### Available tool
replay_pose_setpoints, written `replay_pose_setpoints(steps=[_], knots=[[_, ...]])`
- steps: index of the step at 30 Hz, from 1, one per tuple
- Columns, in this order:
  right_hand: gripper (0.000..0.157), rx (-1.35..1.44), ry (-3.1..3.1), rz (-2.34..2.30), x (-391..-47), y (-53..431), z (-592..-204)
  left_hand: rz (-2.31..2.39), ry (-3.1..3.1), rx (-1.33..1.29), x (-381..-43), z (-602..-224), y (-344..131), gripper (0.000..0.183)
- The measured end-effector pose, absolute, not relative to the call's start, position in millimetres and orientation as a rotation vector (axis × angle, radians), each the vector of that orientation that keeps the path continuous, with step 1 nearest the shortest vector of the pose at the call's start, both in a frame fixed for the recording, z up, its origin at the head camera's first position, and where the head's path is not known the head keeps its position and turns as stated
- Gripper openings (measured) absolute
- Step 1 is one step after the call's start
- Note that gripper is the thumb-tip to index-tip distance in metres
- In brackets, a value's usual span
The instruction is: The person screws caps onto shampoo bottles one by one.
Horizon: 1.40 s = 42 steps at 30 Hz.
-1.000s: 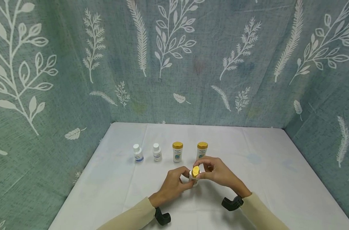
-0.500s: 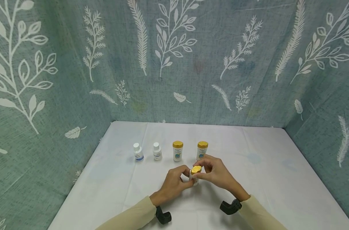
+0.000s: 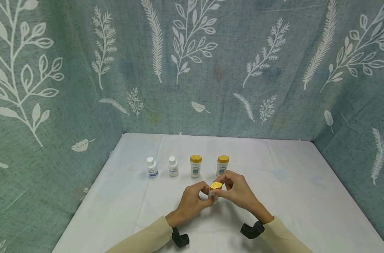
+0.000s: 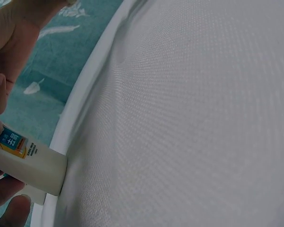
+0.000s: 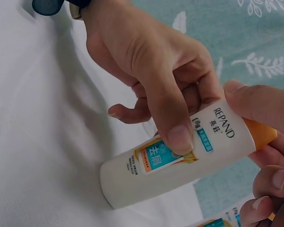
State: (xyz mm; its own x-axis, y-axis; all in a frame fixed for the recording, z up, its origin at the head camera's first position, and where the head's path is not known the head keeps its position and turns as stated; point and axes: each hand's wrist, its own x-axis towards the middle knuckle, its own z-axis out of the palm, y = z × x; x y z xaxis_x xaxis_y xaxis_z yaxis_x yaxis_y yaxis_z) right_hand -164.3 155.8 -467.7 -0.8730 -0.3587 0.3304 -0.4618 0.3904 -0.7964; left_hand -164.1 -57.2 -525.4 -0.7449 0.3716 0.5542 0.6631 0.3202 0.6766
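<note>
A white shampoo bottle [image 5: 151,184] with REPAND lettering and a yellow cap [image 3: 215,185] stands on the white cloth between both hands. My left hand [image 3: 192,201] grips its body, and the left thumb lies over the blue label in the right wrist view. At the top, my right hand [image 3: 237,189] pinches the bottle by the cap and shoulder. The right thumb presses just below the cap, partly covering it. In the left wrist view the lower part of the bottle [image 4: 40,168] meets the cloth, slightly tilted in that view.
Beyond the hands, a row stands on the white-covered table [image 3: 290,200]: two small white-capped bottles [image 3: 152,167] [image 3: 173,167] and two yellow-lidded white bottles [image 3: 195,167] [image 3: 223,165]. The right hand is close in front of the rightmost one. A leaf-patterned green curtain [image 3: 211,105] surrounds the table.
The yellow cap has turned from a narrow to a wider outline between the right fingers. The right wrist has shifted slightly left; the left hand has barely moved.
</note>
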Motion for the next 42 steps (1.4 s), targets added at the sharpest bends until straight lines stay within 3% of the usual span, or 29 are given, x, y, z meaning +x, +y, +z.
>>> replay_pose_setpoints(steps=[30,42], knots=[[0.033,0.674,-2.552,1.531,-159.4,171.0,-481.3,-1.505,-2.486,-0.953,-166.9,-527.3,-67.0,0.028],[0.033,0.611,-2.480,1.512,-162.7,187.9,-476.7,-1.414,-2.401,-0.973,-172.8,-518.6,-44.0,0.029]])
